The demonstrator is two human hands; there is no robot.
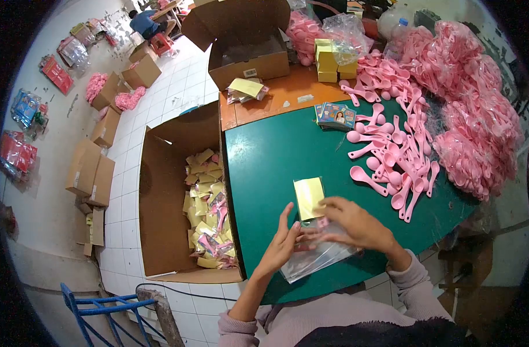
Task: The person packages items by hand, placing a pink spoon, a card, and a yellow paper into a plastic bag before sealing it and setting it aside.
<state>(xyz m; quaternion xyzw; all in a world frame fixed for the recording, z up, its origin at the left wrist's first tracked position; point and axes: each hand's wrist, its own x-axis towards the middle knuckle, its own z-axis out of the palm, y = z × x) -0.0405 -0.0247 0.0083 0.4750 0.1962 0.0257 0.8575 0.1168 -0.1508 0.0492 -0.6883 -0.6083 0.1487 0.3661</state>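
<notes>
Left hand (283,246) fingers spread; right hand (355,224) bent at the fingers, blurred, whether pinching anything cannot tell. Both over glossy clear plastic bags (302,270) at the near edge of the green table (264,168). Flat yellow card (309,194) lies just beyond them, nearer the table's middle. Smooth, round-bowled pink spoons (391,153) heap on the table's right side; printed cards (336,115) toward its far edge, lettering too small to read. Left of the table, a deep cardboard box (166,225) holds yellow-card packets (201,205), some showing pink spoons. Beyond the table, an open carton (235,70) bears a white label (250,73), unreadable.
</notes>
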